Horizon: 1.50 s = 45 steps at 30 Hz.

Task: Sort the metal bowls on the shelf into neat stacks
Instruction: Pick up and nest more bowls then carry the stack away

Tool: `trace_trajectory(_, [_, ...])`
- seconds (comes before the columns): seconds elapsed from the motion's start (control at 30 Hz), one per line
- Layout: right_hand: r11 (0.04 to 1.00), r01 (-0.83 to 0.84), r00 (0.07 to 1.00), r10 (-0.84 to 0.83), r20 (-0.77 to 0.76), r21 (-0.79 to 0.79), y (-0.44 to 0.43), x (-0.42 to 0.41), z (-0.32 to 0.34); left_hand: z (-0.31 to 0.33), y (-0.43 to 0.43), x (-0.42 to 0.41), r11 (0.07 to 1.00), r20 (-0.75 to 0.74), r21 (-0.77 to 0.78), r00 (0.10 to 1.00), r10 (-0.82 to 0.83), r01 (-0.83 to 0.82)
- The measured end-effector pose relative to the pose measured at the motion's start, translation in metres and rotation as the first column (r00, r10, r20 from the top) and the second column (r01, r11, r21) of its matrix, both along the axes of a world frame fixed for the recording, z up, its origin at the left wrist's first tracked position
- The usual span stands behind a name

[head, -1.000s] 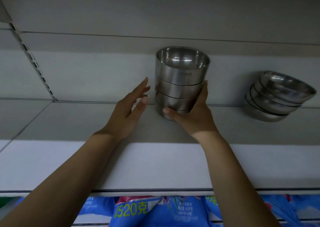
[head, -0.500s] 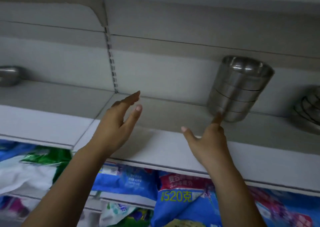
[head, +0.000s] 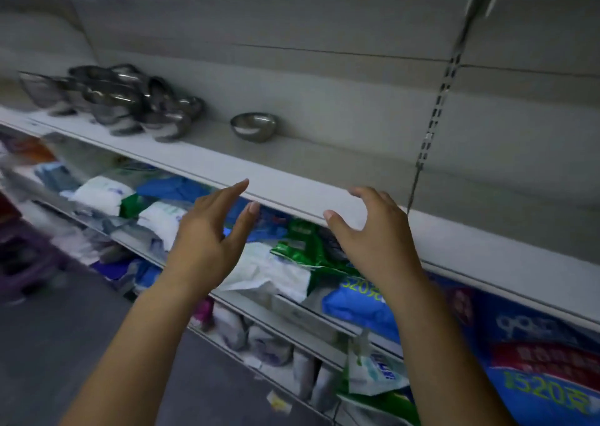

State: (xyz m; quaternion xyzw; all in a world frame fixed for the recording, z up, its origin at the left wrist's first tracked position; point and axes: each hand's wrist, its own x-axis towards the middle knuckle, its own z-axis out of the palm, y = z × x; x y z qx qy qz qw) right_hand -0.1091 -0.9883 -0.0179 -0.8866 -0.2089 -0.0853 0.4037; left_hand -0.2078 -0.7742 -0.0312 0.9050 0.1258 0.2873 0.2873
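- Both hands are empty. The left hand [head: 207, 237] has straight, spread fingers; the right hand [head: 373, 240] has loosely curled fingers gripping nothing. Both hover at the front lip of the pale grey metal shelf [head: 324, 178].
- A lone round shiny steel bowl [head: 253, 127] sits upright near the shelf's back wall, up and left of both hands. The left hand is nearer.
- A jumbled heap of shiny metal bowls [head: 113, 101] lies further left, well apart from the lone one and unsorted.
- Likely next: a leftward reach, left hand leading.
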Motion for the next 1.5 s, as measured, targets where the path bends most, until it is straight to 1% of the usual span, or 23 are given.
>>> trace_trajectory(0.07, [0.997,-0.068,0.998,0.068,0.0,0.024,0.033,-0.013,-0.003,0.0,0.032,-0.018,0.997,-0.056,0.048,0.997,0.061,-0.059])
trace_trajectory(0.13, [0.992,-0.124,0.992,0.124,0.004,0.03,0.063,-0.025,-0.005,0.001,0.059,-0.033,0.992,-0.079,0.068,0.991,0.108,-0.103])
trace_trajectory(0.3, [0.976,-0.218,0.976,0.218,-0.017,0.02,0.128,-0.039,-0.006,-0.005,0.112,-0.061,0.983,-0.064,-0.011,0.982,0.18,-0.181])
trace_trajectory(0.43, [0.965,-0.261,0.965,0.261,-0.035,0.017,0.174,-0.033,-0.007,-0.011,0.143,-0.07,0.974,-0.076,-0.032,0.972,0.223,-0.226])
trace_trajectory(0.57, [0.948,-0.318,0.947,0.316,-0.06,-0.016,0.219,-0.019,-0.006,-0.008,0.187,-0.065,0.965,-0.082,-0.062,0.965,0.249,-0.255])
trace_trajectory(0.67, [0.949,-0.313,0.948,0.312,-0.059,-0.02,0.255,-0.002,-0.002,0.002,0.226,-0.05,0.965,-0.077,-0.042,0.964,0.254,-0.257])
trace_trajectory(0.77, [0.967,-0.255,0.965,0.253,-0.069,-0.024,0.286,0.023,0.002,0.011,0.259,-0.029,0.969,-0.113,-0.06,0.966,0.234,-0.242])
trace_trajectory(0.9, [0.993,-0.116,0.987,0.113,-0.114,-0.015,0.319,0.061,0.005,0.014,0.3,0.006,0.972,-0.138,-0.074,0.967,0.213,-0.225])
trace_trajectory(1.03, [0.997,0.066,0.981,-0.055,-0.187,0.051,0.342,0.098,0.001,0.011,0.331,0.044,0.98,-0.19,-0.1,0.97,0.148,-0.169])
trace_trajectory(1.1, [0.993,0.118,0.969,-0.108,-0.223,0.029,0.35,0.115,-0.001,0.008,0.345,0.063,0.983,-0.197,-0.111,0.973,0.123,-0.146])
trace_trajectory(1.2, [0.985,0.161,0.945,-0.171,-0.28,-0.058,0.358,0.134,-0.006,0.001,0.361,0.094,0.979,-0.158,-0.141,0.98,0.123,-0.146])
trace_trajectory(1.3, [0.967,0.241,0.923,-0.253,-0.289,-0.08,0.366,0.152,-0.012,-0.007,0.374,0.121,0.965,-0.105,-0.217,0.986,0.126,-0.146])
trace_trajectory(1.4, [0.953,0.277,0.897,-0.301,-0.322,-0.121,0.373,0.17,-0.013,-0.011,0.389,0.146,0.947,-0.11,-0.288,0.987,0.115,-0.142])
trace_trajectory(1.5, [0.949,0.303,0.904,-0.315,-0.288,-0.086,0.374,0.187,-0.015,-0.012,0.401,0.166,0.939,-0.079,-0.329,0.994,0.076,-0.097])
